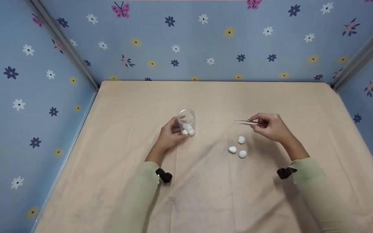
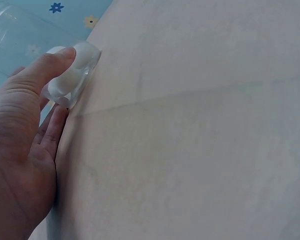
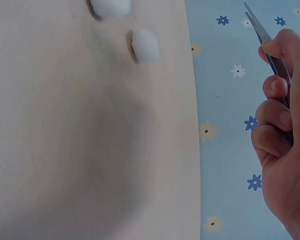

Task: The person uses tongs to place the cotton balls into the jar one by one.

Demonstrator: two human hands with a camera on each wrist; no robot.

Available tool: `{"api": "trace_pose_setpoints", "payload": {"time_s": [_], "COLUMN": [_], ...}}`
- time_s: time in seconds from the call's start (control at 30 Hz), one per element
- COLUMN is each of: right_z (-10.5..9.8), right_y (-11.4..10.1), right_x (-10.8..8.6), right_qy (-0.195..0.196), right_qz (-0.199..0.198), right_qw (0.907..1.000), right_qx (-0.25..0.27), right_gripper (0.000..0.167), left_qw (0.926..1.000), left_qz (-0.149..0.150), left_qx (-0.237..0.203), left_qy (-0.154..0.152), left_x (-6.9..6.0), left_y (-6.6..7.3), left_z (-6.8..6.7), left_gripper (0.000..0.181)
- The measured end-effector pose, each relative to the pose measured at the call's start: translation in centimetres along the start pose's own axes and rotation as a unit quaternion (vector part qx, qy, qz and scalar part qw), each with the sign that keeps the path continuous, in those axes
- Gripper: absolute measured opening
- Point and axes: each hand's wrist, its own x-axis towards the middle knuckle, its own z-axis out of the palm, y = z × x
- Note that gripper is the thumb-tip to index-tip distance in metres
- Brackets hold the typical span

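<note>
My left hand (image 1: 170, 136) holds a clear, open-topped jar (image 1: 191, 121) with several white cotton balls (image 1: 188, 130) at its bottom. In the left wrist view the thumb lies along the jar's side and the other fingers are partly hidden behind it. My right hand (image 1: 270, 127) grips metal tweezers (image 1: 243, 121), whose tips point left, slightly apart, with nothing between them. Below the tweezers, three loose cotton balls (image 1: 242, 139) lie on the cloth; two show in the right wrist view, one cotton ball (image 3: 145, 46) whole and the other cut by the top edge.
A beige cloth (image 1: 206, 187) with creases covers the table. Blue panels (image 1: 193, 42) with flowers and butterflies stand at the back and both sides, joined by grey corner posts (image 1: 66, 45). Small black cameras (image 1: 164, 175) are strapped to the wrists.
</note>
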Motion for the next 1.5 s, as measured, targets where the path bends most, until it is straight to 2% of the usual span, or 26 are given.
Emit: {"api": "trace_pose_setpoints", "payload": {"time_s": [0.17,0.47,0.87,1.33,1.5], "right_z": [-0.6,-1.7,-2.0,-1.8,-1.7], "right_y": [0.3,1.2,2.0,3.2,3.5], "right_x": [-0.6,-1.3,-1.7,-2.1,-2.1], "right_qy": [0.01,-0.009,-0.069,-0.133,-0.153], "right_qz": [-0.007,0.0,0.035,0.083,0.088], "right_qw": [0.9999,0.9998,0.9958,0.9847,0.981], "right_qx": [0.001,-0.017,-0.05,-0.076,-0.082], "right_gripper": [0.019,0.021,0.016,0.015,0.015], "left_qw": [1.0,0.9999,0.9999,0.9998,0.9998], "left_qz": [0.004,-0.004,-0.014,-0.018,-0.017], "left_qx": [-0.002,-0.01,0.003,0.005,0.003], "left_qy": [0.001,0.004,0.002,0.0,0.001], "left_x": [0.0,0.0,-0.1,0.0,-0.1], "left_y": [-0.1,-0.2,0.1,-0.1,0.0], "left_z": [0.0,0.1,0.1,0.0,0.0], "left_gripper": [0.081,0.081,0.08,0.078,0.078]}}
